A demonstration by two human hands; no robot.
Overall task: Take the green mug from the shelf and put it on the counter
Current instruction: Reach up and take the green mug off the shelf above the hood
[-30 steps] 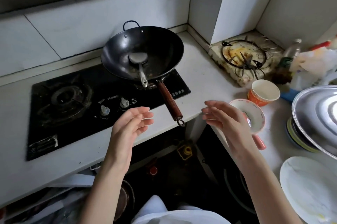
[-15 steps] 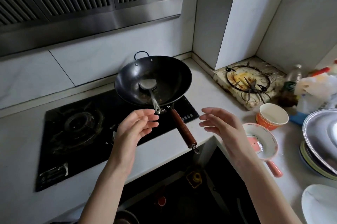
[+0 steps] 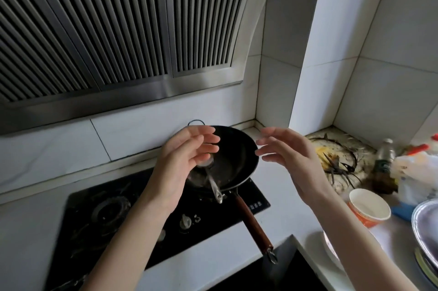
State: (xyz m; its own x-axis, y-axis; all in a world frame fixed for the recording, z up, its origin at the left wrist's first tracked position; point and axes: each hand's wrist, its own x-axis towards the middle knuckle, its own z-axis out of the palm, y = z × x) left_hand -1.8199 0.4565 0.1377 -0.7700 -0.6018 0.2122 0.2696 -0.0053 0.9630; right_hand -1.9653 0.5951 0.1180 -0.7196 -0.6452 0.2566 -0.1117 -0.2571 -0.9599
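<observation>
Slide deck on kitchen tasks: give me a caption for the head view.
Both empty hands, left and right, raised open above a wok on the stove; no green mug visible.

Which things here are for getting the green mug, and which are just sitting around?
For the job: left hand, right hand, both empty; counter. No green mug or shelf in view.

Just lying about: wok, spatula, paper cup, bottle.
</observation>
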